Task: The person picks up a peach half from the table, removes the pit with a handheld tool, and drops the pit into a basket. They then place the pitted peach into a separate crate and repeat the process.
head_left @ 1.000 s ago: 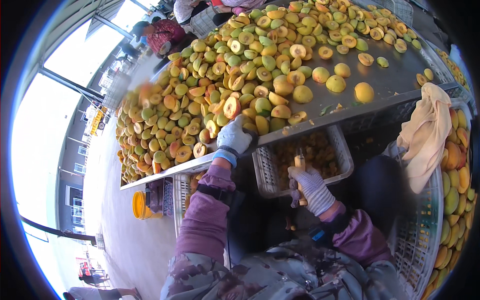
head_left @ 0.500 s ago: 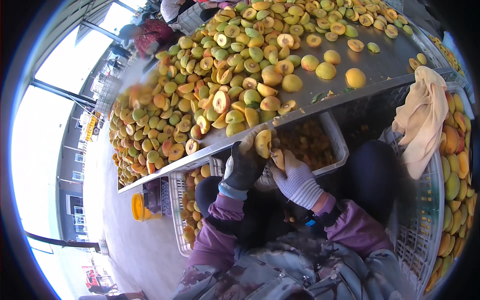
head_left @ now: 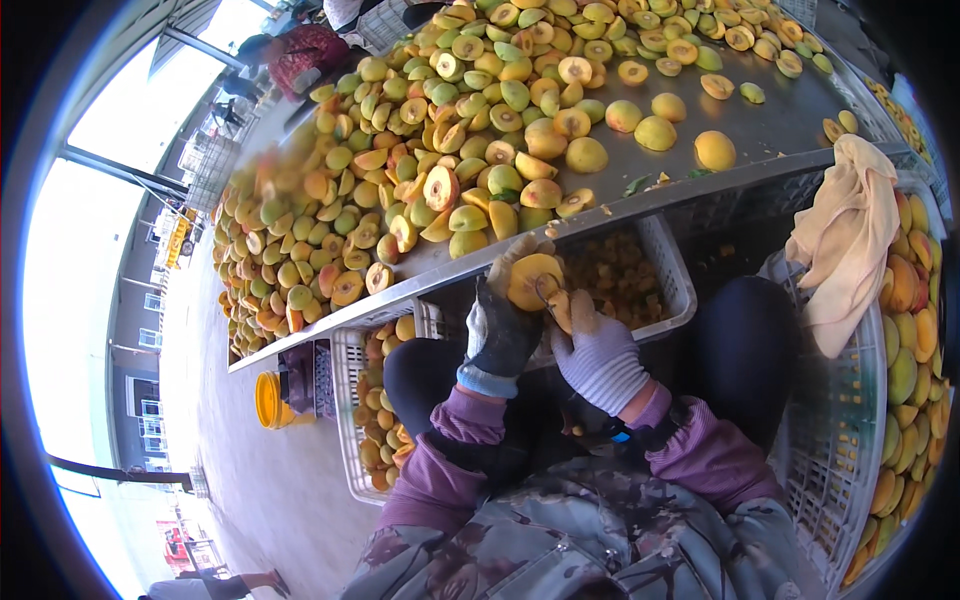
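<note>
1. Tabletop (head_left: 760, 130): metal sheet just beyond both hands, heaped with yellow-green fruit, whole and halved; bare patch beyond the right hand. Same as a second ago apart from the view shifting.
2. Cloth (head_left: 845, 240): pale, draped over a crate edge well to the right of the hands. Unchanged.
3. White crate (head_left: 672, 270): directly under and behind the hands, holding small orange bits. A second crate (head_left: 350, 420) of fruit sits below-left of the left hand. Yellow bucket (head_left: 266, 398) further left on the floor.
4. Left hand (head_left: 500, 335): dark glove, clenched around the fruit from below. A second ago it was up at the tabletop edge among the heap; now it is pulled in over the crate.
5. Right hand (head_left: 598, 352): white knit glove, closed, touching the fruit's right side. Looks like it grips a small tool or a piece, but I cannot tell which. A second ago it was apart from the left hand; now the two meet.
6. Fruit (head_left: 535, 280): yellow, round, held between both hands, above the white crate. Judgement: light, firm skin with soft flesh, likely bruises if squeezed, and juicy so slick on gloves. Best cupped around the widest part with the palm, as the left hand does, not pinched at the tips.
</note>
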A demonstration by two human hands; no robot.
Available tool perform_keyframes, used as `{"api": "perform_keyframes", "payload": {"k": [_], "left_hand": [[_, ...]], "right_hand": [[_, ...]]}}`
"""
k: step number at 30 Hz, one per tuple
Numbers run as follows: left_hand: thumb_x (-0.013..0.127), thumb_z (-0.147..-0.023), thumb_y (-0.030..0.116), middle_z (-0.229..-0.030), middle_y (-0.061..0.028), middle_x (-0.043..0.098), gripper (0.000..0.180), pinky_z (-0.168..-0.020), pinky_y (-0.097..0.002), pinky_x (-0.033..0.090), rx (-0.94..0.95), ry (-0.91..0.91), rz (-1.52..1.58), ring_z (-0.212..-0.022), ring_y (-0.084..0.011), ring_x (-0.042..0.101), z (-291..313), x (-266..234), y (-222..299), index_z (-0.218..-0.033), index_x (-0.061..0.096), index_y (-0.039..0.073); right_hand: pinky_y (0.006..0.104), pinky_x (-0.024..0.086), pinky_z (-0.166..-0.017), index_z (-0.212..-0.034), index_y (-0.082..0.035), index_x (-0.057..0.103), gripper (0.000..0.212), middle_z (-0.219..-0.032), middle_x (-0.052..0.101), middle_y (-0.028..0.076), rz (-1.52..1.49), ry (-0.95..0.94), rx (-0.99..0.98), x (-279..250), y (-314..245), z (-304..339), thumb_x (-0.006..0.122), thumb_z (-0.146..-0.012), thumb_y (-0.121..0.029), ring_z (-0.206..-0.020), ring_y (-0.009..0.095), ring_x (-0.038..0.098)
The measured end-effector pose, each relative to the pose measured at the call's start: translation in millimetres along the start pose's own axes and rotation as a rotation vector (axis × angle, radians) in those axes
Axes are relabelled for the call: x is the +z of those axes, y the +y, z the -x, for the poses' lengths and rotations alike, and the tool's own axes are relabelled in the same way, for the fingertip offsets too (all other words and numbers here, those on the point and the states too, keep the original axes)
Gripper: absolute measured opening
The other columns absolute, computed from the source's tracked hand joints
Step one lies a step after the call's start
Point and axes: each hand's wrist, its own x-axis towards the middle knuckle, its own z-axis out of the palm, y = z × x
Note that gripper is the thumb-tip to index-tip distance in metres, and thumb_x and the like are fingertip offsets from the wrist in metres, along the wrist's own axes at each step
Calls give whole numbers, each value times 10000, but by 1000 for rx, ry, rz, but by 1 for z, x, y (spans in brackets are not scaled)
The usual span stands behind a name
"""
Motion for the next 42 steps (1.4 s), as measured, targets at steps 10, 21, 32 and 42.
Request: {"api": "perform_keyframes", "payload": {"k": [10, 21, 32, 42], "left_hand": [[656, -857, -16, -1121, -126, 634, 422, -905, -335, 516, 38, 27, -18, -996, -209, 618, 8, 7, 9, -1260, 531, -17], [555, -914, 542, -960, -134, 652, 564, -658, -296, 518, -75, 99, 253, -775, -191, 628, 14, 9, 21, -1057, 619, 0], [525, -924, 537, -693, -78, 672, 586, -561, -245, 468, -35, -67, -192, -600, -123, 609, 1, -4, 28, -790, 685, -11], [476, -936, 577, -755, -151, 642, 594, -595, -302, 494, -106, -363, 404, -655, -224, 622, -5, -1, 16, -816, 623, 14]], "right_hand": [[449, 509, -550, -982, -21, 488, 231, -681, 622, 160, 117, -65, -15, 3, 6, -2, 563, -885, -217, -647, 373, 635], [470, 516, -674, -1070, -3, 530, 286, -922, 578, 222, -62, -259, -98, 8, 1, 3, 581, -844, -172, -796, 404, 613], [423, 512, -754, -1089, 8, 551, 265, -984, 625, 200, -634, -206, -216, -1, -2, 3, 583, -888, -162, -872, 353, 640], [263, 435, -459, -852, -52, 546, 185, -626, 543, 43, -1251, -846, 403, -35, -17, 2, 605, -920, -213, -488, 126, 522]]}}
